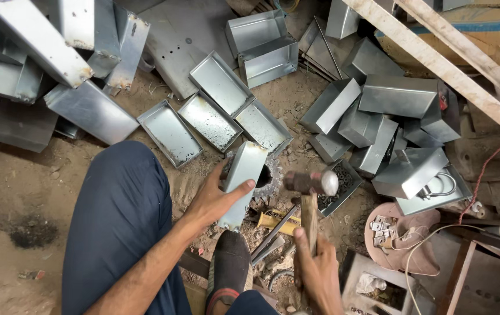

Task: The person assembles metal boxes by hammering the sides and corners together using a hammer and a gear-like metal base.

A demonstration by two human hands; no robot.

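Hammer [310, 201] in the right hand [319, 269], fingers wrapped round its wooden handle; the handle runs up the picture away from the person, and the steel head lies crosswise, its round face pointing right. Left hand [215, 198] grips a folded sheet-metal tray [243, 179], thumb on one long edge and fingers over the other. The tray's long axis runs nearly up the picture, tilted slightly right, just left of the hammer head. Open metal boxes [212, 119] lie on the dirt floor [22, 192] beyond.
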